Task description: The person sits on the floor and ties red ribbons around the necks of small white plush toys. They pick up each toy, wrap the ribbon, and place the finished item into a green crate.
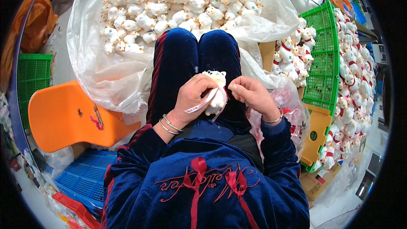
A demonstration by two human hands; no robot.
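Observation:
A small white plush animal (218, 100) with a light tan head is held upright just above my lap. My left hand (191, 95) is closed around its left side, thumb and fingers at the neck. From this hand a pale pink ribbon (199, 106) with print on it trails down to the left, and another ribbon end hangs below the toy. On the toy's right my right hand (253, 95) is closed in a pinch, a little apart from the body. Whatever its fingertips hold is too small to make out.
Beyond my knees, a large clear plastic sheet (104, 76) bears a heap of white plush animals (169, 4). At right stand a green crate (321, 55) and many plush toys with red ribbons (352, 85). An orange chair (70, 118) and a blue crate (87, 176) are at left.

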